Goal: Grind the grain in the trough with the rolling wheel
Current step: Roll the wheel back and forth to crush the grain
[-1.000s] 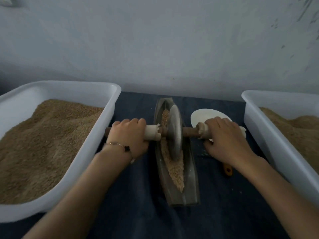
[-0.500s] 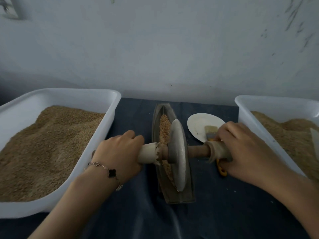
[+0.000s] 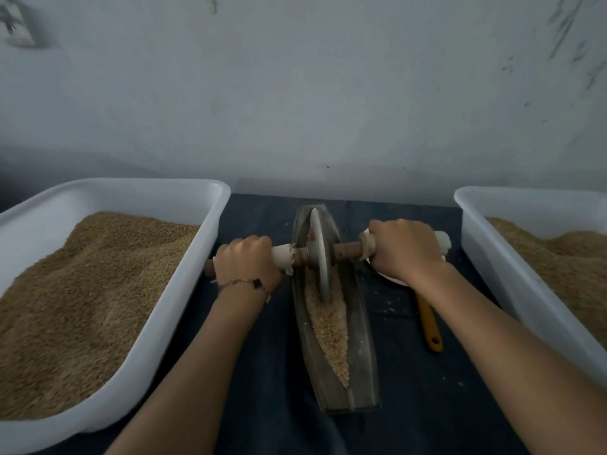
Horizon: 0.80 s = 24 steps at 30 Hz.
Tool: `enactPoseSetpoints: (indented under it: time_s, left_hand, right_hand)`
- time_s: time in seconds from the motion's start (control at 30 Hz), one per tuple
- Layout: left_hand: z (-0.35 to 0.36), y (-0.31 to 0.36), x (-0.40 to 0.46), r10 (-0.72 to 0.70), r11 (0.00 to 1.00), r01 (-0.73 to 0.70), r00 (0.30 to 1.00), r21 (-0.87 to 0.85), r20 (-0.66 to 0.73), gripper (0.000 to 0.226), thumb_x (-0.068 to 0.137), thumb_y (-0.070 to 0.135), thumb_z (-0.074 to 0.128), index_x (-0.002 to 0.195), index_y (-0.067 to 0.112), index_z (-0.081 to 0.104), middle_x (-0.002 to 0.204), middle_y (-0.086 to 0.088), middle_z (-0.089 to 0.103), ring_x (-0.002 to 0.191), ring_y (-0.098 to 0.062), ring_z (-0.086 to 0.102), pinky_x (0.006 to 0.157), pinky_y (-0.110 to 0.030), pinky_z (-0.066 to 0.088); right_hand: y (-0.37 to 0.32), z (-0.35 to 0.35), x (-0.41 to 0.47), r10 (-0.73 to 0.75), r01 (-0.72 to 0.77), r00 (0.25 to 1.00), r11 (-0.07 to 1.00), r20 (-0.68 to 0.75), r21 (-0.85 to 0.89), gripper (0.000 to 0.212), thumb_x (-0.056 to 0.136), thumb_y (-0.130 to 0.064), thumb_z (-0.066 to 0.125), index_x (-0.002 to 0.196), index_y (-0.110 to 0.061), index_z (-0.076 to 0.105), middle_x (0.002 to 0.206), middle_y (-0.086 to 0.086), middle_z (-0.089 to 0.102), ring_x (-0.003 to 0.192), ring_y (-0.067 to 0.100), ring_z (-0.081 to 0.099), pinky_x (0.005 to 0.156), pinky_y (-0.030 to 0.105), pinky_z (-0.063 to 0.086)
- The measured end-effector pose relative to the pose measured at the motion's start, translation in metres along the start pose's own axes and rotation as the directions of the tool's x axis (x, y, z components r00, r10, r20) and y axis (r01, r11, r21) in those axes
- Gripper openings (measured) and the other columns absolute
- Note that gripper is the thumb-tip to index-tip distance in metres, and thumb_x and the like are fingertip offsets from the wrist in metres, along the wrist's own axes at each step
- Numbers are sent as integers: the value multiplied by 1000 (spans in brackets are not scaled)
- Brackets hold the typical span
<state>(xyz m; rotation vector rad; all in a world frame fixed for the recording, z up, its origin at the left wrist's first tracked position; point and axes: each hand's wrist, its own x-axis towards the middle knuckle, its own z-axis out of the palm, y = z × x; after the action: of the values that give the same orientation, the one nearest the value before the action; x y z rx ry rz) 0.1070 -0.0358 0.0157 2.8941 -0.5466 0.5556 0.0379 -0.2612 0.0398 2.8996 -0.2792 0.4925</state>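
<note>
A narrow boat-shaped metal trough (image 3: 363,366) lies lengthwise on the dark cloth in the middle of the head view. Crushed tan grain (image 3: 330,326) fills its groove. The grey rolling wheel (image 3: 320,252) stands on edge in the far half of the trough, on a wooden axle with pale handle sleeves. My left hand (image 3: 246,262) grips the left handle. My right hand (image 3: 402,249) grips the right handle. Both arms are stretched forward.
A white tub (image 3: 184,290) heaped with brown grain stands at the left, and a second white tub (image 3: 492,257) with grain stands at the right. A white plate (image 3: 391,277) and a yellow-handled brush (image 3: 428,323) lie between the trough and the right tub. A grey wall rises behind.
The wheel rolled toward me to the trough's near end, then away to the far half. Both hands kept their grip and moved with it.
</note>
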Motion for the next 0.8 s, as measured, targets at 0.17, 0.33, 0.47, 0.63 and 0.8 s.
enactPoseSetpoints:
  time_s: [0.17,0.33,0.47,0.63,0.8]
  left_hand:
    - [-11,0,-18,77,996,-75,996,47,-38,14,80,28,64,86,18,55,87,0,61,76,-17,51,67,-28,34]
    - [-41,3,-63,262,964,-250,947,87,-184,30,56,15,78,67,14,50,63,-4,56,56,-23,50,58,-29,29]
    - [-50,4,-79,291,956,-292,906,44,-307,37,35,5,80,55,9,50,47,-6,48,42,-25,45,51,-28,28]
    - [-38,3,-44,227,963,-219,973,155,-31,26,70,36,67,74,26,44,66,10,47,62,-12,41,59,-26,29]
    - [-32,3,35,65,998,-65,838,-20,542,19,62,30,70,76,20,62,69,2,59,64,-14,55,56,-26,42]
  right_hand:
    - [-5,-5,-41,-25,18,983,999,-180,-40,14,73,-16,67,79,-17,54,70,3,61,60,21,49,53,30,28]
    - [0,-12,-102,-24,63,929,994,-370,92,19,62,-11,74,65,-11,55,57,5,54,51,26,51,49,29,29]
    - [7,-8,-114,-57,116,877,989,-478,95,18,61,-10,76,69,-11,60,57,2,53,52,24,48,51,28,27]
    - [9,5,-78,-24,62,967,988,-252,145,32,60,-22,76,60,-22,44,54,-6,48,47,17,43,46,23,21]
    - [18,-5,5,14,-134,854,972,520,194,4,72,-28,63,75,-25,61,73,-3,61,66,13,55,53,27,37]
